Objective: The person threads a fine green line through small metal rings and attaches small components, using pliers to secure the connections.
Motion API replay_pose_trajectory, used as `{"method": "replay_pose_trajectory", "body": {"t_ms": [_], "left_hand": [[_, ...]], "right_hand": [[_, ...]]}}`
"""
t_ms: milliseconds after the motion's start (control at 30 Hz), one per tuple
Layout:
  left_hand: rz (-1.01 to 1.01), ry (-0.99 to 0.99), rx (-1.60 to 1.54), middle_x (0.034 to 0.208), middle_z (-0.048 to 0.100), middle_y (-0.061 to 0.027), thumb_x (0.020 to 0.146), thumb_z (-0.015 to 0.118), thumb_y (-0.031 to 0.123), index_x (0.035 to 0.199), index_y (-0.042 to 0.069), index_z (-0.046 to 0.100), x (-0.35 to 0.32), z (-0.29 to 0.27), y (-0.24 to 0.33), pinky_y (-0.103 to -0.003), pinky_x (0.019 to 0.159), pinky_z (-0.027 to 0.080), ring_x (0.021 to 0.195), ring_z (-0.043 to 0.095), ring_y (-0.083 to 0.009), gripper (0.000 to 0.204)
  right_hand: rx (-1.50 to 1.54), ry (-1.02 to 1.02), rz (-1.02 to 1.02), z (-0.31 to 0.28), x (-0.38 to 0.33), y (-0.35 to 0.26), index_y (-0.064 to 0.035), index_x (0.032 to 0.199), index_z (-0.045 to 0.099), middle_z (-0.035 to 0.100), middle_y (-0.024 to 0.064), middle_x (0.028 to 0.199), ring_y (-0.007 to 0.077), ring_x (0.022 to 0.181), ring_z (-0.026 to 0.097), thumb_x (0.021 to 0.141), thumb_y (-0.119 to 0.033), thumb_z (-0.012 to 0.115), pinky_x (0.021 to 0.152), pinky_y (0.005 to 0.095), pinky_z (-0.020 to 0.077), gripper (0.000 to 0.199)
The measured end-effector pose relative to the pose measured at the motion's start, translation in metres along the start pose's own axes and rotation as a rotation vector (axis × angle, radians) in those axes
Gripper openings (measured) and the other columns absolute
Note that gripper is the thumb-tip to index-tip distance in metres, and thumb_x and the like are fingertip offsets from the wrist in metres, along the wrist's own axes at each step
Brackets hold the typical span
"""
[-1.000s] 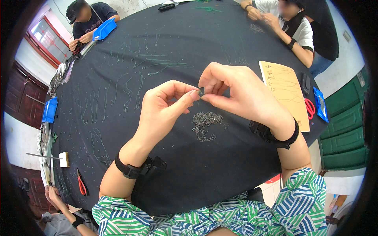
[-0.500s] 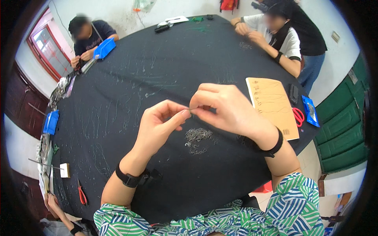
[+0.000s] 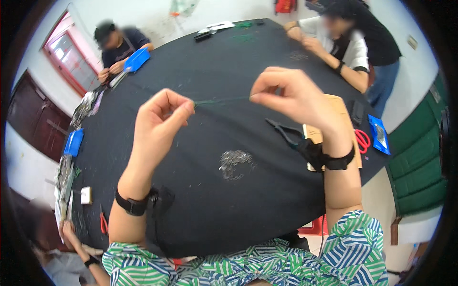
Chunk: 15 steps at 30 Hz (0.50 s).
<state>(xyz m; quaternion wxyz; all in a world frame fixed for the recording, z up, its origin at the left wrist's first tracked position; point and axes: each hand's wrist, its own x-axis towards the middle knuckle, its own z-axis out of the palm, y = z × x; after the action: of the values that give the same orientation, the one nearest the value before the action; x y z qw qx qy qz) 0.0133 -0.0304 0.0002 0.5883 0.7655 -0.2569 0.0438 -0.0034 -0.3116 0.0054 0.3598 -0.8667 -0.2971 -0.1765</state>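
A thin green line (image 3: 222, 101) is stretched nearly level between my two hands above the dark cloth. My left hand (image 3: 160, 121) pinches its left end between thumb and forefinger. At the other end, my right hand (image 3: 291, 97) pinches it the same way, with the remaining fingers curled in. Whether anything small is fixed to the line inside either pinch cannot be made out. Below and between the hands lies a loose pile of small curved grey metal pieces (image 3: 234, 163). Dark-handled pliers (image 3: 287, 133) lie beside my right forearm.
A tan booklet (image 3: 341, 109), red-handled scissors (image 3: 362, 141) and a blue packet (image 3: 378, 135) lie to the right. Left are red-handled pliers (image 3: 103, 223), a small white block (image 3: 86, 195) and blue trays (image 3: 137, 59). Other people work around the table (image 3: 205, 205).
My hands have moved apart from a near-touching pinch, drawing the green line out between them. Both have also moved farther from me, and the dark-handled pliers beside my right forearm now show.
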Motion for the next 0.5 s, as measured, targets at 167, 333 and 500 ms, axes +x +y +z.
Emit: {"method": "replay_pose_trajectory", "body": {"t_ms": [167,333,500], "left_hand": [[0.017,0.054,0.226,0.08,0.064,0.0017,0.092,0.067,0.014,0.089,0.002,0.064,-0.024,-0.043,0.02,-0.019,0.064,0.043,0.07,0.054,-0.0033,0.012],[-0.003,0.039,0.479,0.084,0.063,0.0017,0.094,0.064,0.017,0.092,0.006,0.064,-0.063,-0.093,0.055,-0.02,0.068,0.045,0.075,0.054,-0.0043,0.011],[-0.176,0.074,0.612,0.082,0.062,0.0034,0.092,0.065,0.016,0.091,0.004,0.064,-0.102,-0.153,0.068,-0.021,0.067,0.044,0.076,0.054,-0.0036,0.012]], "right_hand": [[0.176,-0.077,0.068,0.012,-0.003,0.006,-0.0027,0.087,0.067,0.063,0.0019,0.076,0.0077,0.068,0.057,0.087,-0.013,0.067,0.057,0.0239,0.044,0.01],[0.087,-0.114,-0.086,0.03,-0.002,-0.022,-0.0024,0.085,0.067,0.062,0.0016,0.076,0.0056,0.061,0.052,0.083,-0.008,0.068,0.051,0.0218,0.0386,0.006],[0.089,-0.184,-0.078,0.045,-0.001,-0.042,-0.0004,0.081,0.064,0.058,0.004,0.072,0.0086,0.058,0.05,0.08,-0.006,0.069,0.05,0.024,0.0364,0.008]]}}
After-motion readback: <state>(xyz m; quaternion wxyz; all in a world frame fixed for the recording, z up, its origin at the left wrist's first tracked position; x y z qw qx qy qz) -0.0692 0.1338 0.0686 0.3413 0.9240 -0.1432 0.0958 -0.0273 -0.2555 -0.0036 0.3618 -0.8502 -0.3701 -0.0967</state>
